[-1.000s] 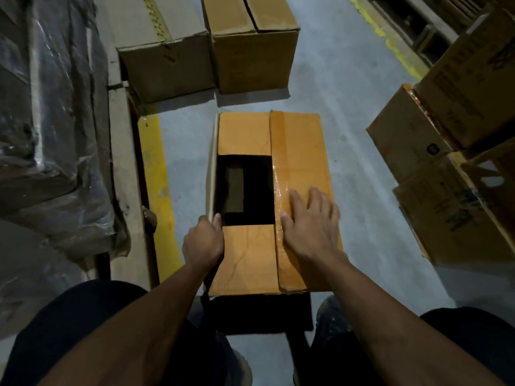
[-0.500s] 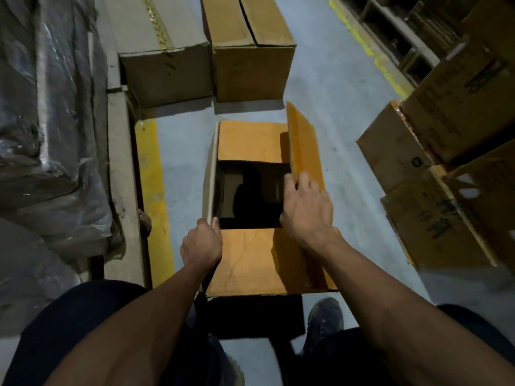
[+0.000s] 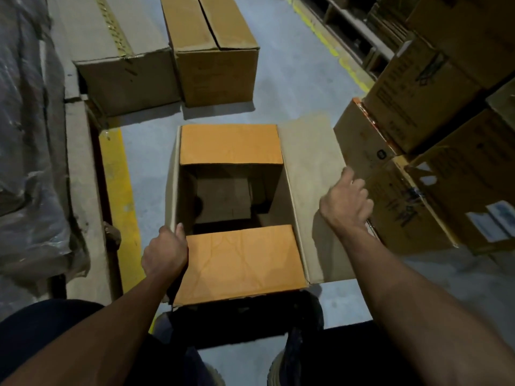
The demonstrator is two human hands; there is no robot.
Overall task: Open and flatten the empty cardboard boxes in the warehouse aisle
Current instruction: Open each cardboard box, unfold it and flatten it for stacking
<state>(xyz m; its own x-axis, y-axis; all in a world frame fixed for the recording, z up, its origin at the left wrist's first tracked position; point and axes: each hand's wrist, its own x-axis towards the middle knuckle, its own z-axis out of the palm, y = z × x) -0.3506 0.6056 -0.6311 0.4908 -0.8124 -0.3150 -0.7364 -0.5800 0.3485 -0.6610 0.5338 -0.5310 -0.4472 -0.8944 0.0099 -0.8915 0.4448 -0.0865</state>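
An open cardboard box stands on the floor in front of me. Its two short flaps, near and far, lie folded inward, with the dark inside showing between them. The long right flap is spread outward, nearly flat. My left hand grips the box's left edge at the near corner, thumb inside. My right hand sits at the right flap's outer edge with its fingers curled round it.
Two closed boxes stand just beyond. A stack of printed boxes crowds the right side, touching the spread flap. A plastic-wrapped pallet load lines the left, beside a yellow floor stripe. My shoes are below the box.
My right hand lifted the taped right flap from flat on top and swung it fully outward to the right. My left hand stayed on the left edge.
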